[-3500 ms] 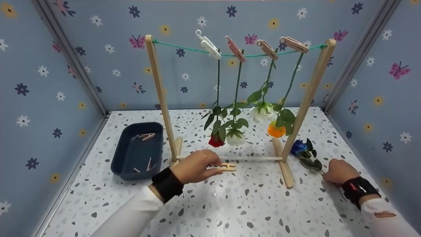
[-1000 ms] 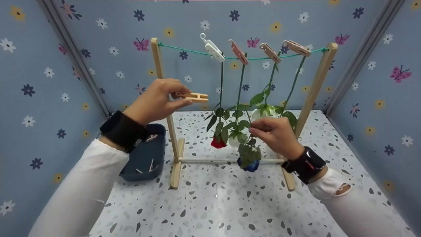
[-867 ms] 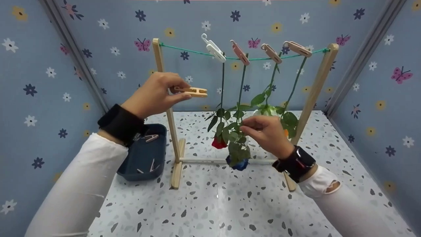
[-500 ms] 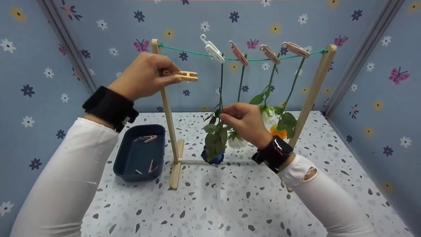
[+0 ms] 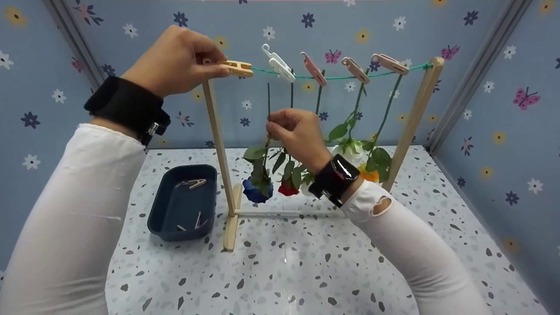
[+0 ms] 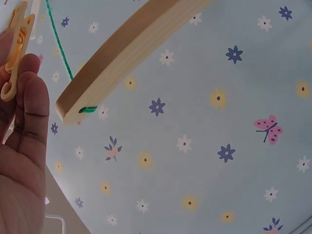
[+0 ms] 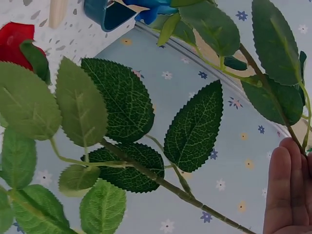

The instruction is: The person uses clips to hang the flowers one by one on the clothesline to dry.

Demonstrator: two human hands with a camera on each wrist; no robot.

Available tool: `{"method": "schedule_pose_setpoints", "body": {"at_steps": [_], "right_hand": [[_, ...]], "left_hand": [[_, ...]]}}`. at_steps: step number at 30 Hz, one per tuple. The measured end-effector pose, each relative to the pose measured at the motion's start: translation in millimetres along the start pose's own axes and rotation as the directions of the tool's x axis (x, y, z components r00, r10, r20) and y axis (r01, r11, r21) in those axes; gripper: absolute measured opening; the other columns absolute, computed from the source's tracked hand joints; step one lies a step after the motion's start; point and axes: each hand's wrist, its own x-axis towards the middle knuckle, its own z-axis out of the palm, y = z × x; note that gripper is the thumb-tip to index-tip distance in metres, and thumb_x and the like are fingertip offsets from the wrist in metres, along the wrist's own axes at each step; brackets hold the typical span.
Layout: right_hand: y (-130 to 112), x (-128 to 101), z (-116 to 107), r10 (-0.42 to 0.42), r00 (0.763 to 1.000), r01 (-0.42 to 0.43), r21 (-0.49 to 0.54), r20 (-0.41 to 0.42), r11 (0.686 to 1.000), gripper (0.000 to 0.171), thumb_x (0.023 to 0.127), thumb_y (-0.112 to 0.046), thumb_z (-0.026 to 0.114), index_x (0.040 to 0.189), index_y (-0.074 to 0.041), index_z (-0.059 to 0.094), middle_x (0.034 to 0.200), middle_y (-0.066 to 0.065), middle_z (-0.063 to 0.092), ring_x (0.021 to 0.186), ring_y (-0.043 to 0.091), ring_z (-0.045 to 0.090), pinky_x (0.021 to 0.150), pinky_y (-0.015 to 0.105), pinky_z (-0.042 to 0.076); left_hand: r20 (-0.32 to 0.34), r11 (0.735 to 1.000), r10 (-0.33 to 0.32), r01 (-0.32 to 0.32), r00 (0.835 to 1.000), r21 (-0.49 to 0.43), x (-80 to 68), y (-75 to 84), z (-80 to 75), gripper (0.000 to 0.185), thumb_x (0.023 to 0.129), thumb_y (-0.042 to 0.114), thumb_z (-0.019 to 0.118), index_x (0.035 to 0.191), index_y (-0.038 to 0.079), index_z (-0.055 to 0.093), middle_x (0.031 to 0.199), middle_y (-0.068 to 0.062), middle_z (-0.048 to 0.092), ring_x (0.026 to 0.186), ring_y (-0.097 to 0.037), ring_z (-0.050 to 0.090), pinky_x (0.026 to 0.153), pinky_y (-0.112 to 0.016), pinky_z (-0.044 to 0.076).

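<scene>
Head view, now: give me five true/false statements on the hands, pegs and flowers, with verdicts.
1. The left hand pinches a peg near the top of the left post. True.
2. The right hand holds a red rose. False: it pinches the stem of the blue rose, bloom down.
3. Four pegs already sit on the line. True.
4. The blue rose is clipped to the line. False: only the right hand holds it, below the line.
5. The tray is red. False: it is dark blue, with pegs in it.
</scene>
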Motion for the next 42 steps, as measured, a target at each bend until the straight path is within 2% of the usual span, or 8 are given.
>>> {"method": "schedule_pose_setpoints", "body": {"at_steps": [6,14,20,26,31,38,42], "right_hand": [[1,17,6,0.022,1.0,-0.022,-0.021,-0.015,1.0,0.014,0.1,0.0,0.074,0.111,0.009,0.077,0.099,0.02,0.082,0.08,0.014,0.077,0.08,0.026,0.064],[-2,30,11,0.055,0.998,-0.057,-0.058,-0.035,0.997,0.013,0.103,-0.005,0.073,0.111,0.004,0.079,0.1,0.017,0.082,0.081,0.014,0.075,0.08,0.025,0.062],[-5,37,13,0.056,0.998,-0.058,-0.05,-0.043,0.997,0.014,0.104,-0.005,0.071,0.111,0.003,0.079,0.099,0.017,0.082,0.08,0.013,0.075,0.079,0.024,0.062],[-5,41,16,0.07,0.997,-0.072,-0.065,-0.042,0.995,0.014,0.104,-0.004,0.072,0.112,0.003,0.08,0.099,0.017,0.081,0.078,0.012,0.073,0.078,0.025,0.061],[-5,43,20,0.075,0.997,-0.077,-0.09,-0.03,0.993,0.014,0.104,-0.004,0.071,0.113,0.003,0.08,0.098,0.016,0.081,0.078,0.012,0.071,0.077,0.024,0.059],[-7,47,24,0.112,0.994,-0.113,-0.097,-0.018,0.989,0.014,0.105,-0.005,0.07,0.113,0.002,0.079,0.099,0.014,0.08,0.08,0.013,0.072,0.078,0.025,0.06],[-7,50,24,0.135,0.991,-0.136,-0.107,-0.013,0.985,0.014,0.105,-0.006,0.071,0.113,0.001,0.08,0.101,0.014,0.081,0.082,0.015,0.073,0.079,0.025,0.06]], "left_hand": [[0.016,0.997,-0.048,0.047,0.999,0.054,12.7,-0.4,-1.8,0.026,0.11,0.019,0.067,0.115,-0.002,0.08,0.104,-0.02,0.072,0.084,-0.019,0.052,0.072,-0.016,0.039],[0.064,0.992,-0.1,0.095,0.993,0.082,25.1,2.3,-3.7,0.032,0.113,0.022,0.06,0.123,-0.002,0.077,0.117,-0.023,0.07,0.091,-0.024,0.053,0.076,-0.021,0.04],[0.102,0.99,-0.097,0.085,0.99,0.111,30.3,2.8,-6.5,0.036,0.114,0.025,0.057,0.125,-0.004,0.076,0.12,-0.024,0.069,0.096,-0.027,0.055,0.082,-0.027,0.044],[0.128,0.988,-0.116,0.101,0.985,0.12,32.8,0.7,-3.9,0.037,0.115,0.026,0.055,0.127,-0.003,0.074,0.122,-0.025,0.066,0.099,-0.032,0.054,0.087,-0.041,0.048],[0.156,0.989,-0.098,0.079,0.983,0.128,34.7,0.0,-1.7,0.037,0.115,0.027,0.057,0.126,-0.003,0.074,0.121,-0.025,0.064,0.105,-0.035,0.053,0.092,-0.049,0.051],[0.15,0.979,-0.108,0.078,0.983,0.19,38.4,3.1,-4.1,0.039,0.113,0.03,0.06,0.126,-0.003,0.076,0.123,-0.025,0.065,0.119,-0.042,0.052,0.096,-0.057,0.051],[0.157,0.975,-0.112,0.078,0.981,0.207,39.9,4.0,-4.1,0.039,0.113,0.03,0.061,0.125,-0.003,0.077,0.122,-0.026,0.067,0.122,-0.044,0.052,0.105,-0.062,0.044]]}}
